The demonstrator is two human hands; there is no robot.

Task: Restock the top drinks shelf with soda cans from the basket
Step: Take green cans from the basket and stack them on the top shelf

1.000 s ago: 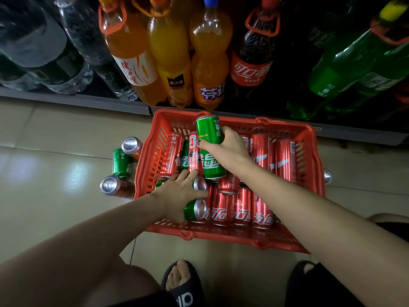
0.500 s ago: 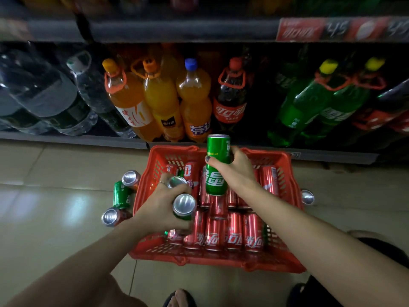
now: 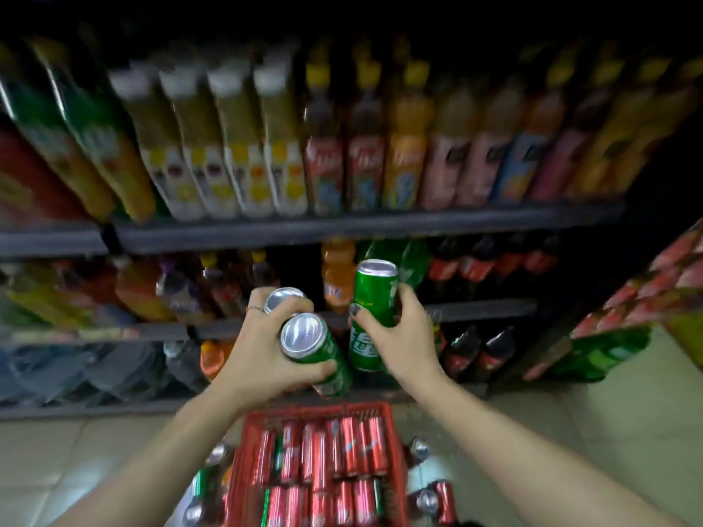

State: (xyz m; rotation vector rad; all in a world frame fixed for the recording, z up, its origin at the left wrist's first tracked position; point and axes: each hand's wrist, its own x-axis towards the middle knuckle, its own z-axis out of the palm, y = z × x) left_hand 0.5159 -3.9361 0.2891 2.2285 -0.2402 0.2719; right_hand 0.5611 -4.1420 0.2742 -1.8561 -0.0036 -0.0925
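My left hand (image 3: 258,355) grips two green soda cans (image 3: 315,346), their silver tops facing me. My right hand (image 3: 403,336) holds one tall green soda can (image 3: 374,294) upright. Both hands are raised in front of the middle shelves, well above the red basket (image 3: 393,424) on the floor. The basket holds several red cola cans (image 3: 342,450) with a few green ones among them. The view is blurred by motion, and the top drinks shelf is dark at the upper edge.
Juice cartons (image 3: 236,146) and tea bottles (image 3: 403,146) fill the upper shelf (image 3: 342,228). Cola and orange bottles stand on the lower shelves. Loose cans (image 3: 437,496) lie on the tiled floor on both sides of the basket. Stacked drink packs (image 3: 646,298) stand at the right.
Both hands have lifted their green cans up out of the basket. My view has swung upward from the bottom shelf to the higher shelves.
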